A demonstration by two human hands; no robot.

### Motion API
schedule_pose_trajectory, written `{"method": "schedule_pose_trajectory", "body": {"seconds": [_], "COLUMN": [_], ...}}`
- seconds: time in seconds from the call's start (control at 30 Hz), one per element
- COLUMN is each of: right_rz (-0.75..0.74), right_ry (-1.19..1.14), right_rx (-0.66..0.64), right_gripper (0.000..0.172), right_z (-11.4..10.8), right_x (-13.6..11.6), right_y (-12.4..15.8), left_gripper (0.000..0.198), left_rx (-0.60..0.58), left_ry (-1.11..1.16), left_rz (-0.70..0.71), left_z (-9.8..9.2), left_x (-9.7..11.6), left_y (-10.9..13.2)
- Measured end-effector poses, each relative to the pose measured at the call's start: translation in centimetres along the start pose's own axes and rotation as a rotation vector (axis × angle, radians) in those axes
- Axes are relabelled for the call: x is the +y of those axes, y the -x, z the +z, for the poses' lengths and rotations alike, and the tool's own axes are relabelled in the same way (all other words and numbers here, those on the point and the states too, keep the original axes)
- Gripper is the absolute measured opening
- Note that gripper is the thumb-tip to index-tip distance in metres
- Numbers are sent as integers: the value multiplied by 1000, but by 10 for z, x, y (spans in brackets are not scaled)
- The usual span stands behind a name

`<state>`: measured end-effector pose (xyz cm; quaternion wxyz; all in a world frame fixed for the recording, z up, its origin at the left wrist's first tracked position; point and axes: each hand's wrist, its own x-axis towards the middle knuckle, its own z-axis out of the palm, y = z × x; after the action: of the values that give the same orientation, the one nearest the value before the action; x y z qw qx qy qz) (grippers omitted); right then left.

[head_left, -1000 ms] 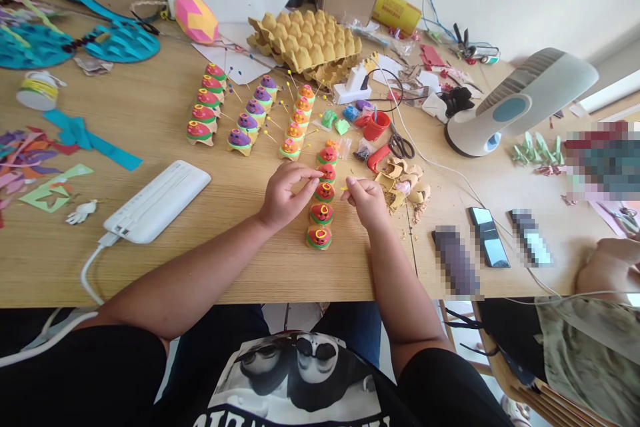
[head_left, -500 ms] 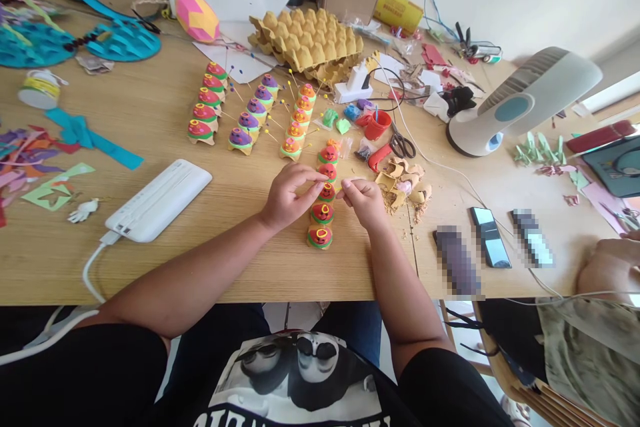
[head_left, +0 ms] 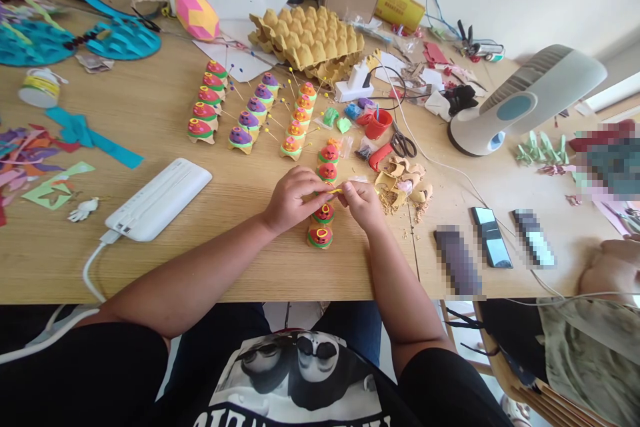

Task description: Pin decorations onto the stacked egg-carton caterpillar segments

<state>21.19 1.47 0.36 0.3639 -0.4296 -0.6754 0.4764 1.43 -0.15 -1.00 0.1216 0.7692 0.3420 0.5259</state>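
Observation:
My left hand [head_left: 293, 199] and my right hand [head_left: 364, 203] meet over a row of small painted egg-carton cups [head_left: 321, 235] in red, green and orange. Both hands are closed in a pinch. Between their fingertips is a small yellow piece [head_left: 334, 191], too small to name. The hands cover the middle cups of the row. Three more rows of painted cups [head_left: 243, 127], stuck with pins, stand farther back.
A white power bank [head_left: 158, 199] with a cable lies to the left. Scissors [head_left: 401, 144], a red cup [head_left: 377, 124], carton scraps [head_left: 403, 180], an egg tray [head_left: 310, 43] and a fan [head_left: 520, 103] lie to the right and behind. Another person's hand [head_left: 610, 270] rests at the right edge.
My two hands have come together and moved slightly toward me along the row. The yellow piece is now pinched between them.

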Motion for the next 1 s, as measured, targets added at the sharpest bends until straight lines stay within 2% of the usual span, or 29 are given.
{"method": "schedule_pose_trajectory", "body": {"seconds": [0.13,0.27,0.37,0.43,0.67,0.87,1.0], "right_rz": [17,36,39,38,79,88,120], "right_ry": [-58,-172,-242,-243,-213,-229,-252], "right_rx": [1,-29,-31,-26,-18,-9,-20], "right_gripper": [71,51,43,44,63,50,51], "right_z": [-2,-1,1,1,-1,-1,-1], "right_x": [3,0,0,0,5,0,-1], "right_y": [-1,-2,-2,-2,-1,-2,-2], "left_gripper": [9,8,8,9,14,15,16], "left_rx": [31,51,51,45,52,61,64], "left_ry": [-28,-41,-51,-55,-33,-53,-66], "left_rz": [-15,-19,-41,-61,-94,-126,-148], "left_z": [-3,-3,-3,-3,-5,-5,-5], "left_x": [1,2,2,2,4,2,2], "left_y": [-1,-2,-3,-3,-4,-3,-2]}}
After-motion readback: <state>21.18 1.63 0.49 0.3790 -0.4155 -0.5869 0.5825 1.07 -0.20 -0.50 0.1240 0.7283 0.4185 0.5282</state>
